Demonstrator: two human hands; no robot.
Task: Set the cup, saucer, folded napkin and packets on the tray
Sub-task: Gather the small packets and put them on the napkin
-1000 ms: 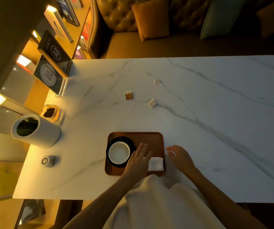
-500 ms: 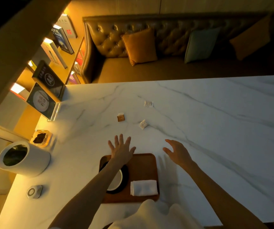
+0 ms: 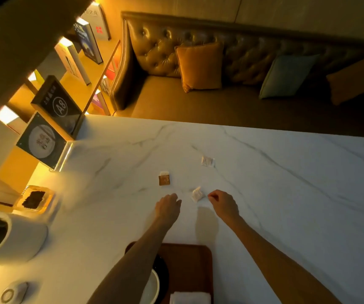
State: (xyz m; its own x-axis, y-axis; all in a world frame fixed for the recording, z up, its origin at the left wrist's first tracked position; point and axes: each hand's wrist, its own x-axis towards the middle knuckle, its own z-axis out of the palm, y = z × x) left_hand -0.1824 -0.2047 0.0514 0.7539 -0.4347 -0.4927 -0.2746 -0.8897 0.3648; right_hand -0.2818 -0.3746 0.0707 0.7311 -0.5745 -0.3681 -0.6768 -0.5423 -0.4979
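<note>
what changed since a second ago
Both hands left the tray and reached forward: the left hand nears the brown packet, the right hand the nearest white packet. No packet is lifted yet. Cup, saucer and napkin stayed.

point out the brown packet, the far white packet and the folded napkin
brown packet (image 3: pixel 164 180), head view, middle of its brown face
far white packet (image 3: pixel 207 161), head view, its centre
folded napkin (image 3: pixel 190 298), head view, its top fold

A white marble table (image 3: pixel 286 194) stands before a tufted leather sofa (image 3: pixel 231 51) with orange (image 3: pixel 200 65) and pale green (image 3: pixel 286 75) cushions. At the table's left edge: a white cylinder (image 3: pixel 12 235), a glass dish (image 3: pixel 34 199), an "A8" sign (image 3: pixel 58 105).
</note>
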